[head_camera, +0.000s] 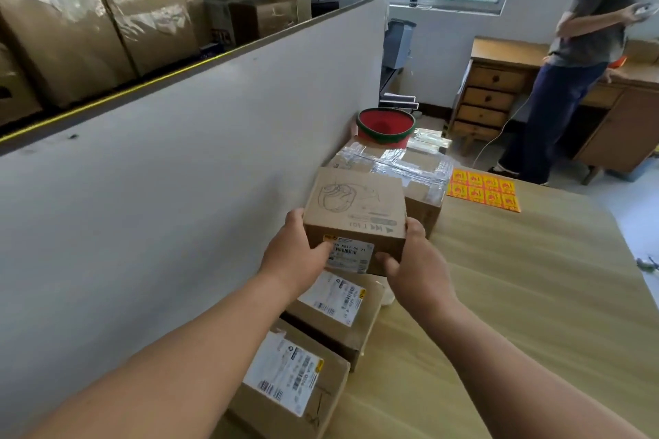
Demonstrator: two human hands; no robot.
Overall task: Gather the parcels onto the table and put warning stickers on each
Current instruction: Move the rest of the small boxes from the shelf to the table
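I hold a small brown cardboard parcel (356,210) with a sketch on its top, above the table's left side. My left hand (296,249) grips its left side and my right hand (410,257) grips its right side. Below it, two labelled parcels lie on the table (535,296) along the partition: one (335,310) just under my hands and one (292,378) nearer me. A bigger taped parcel (410,171) sits beyond. A sheet of yellow-and-red warning stickers (483,190) lies flat to its right.
A grey partition wall (178,189) runs along the table's left edge, with stacked cartons (107,21) behind it. A red bucket (386,126) stands past the taped parcel. Another person (570,64) stands by a wooden desk with drawers (492,96) at the far right.
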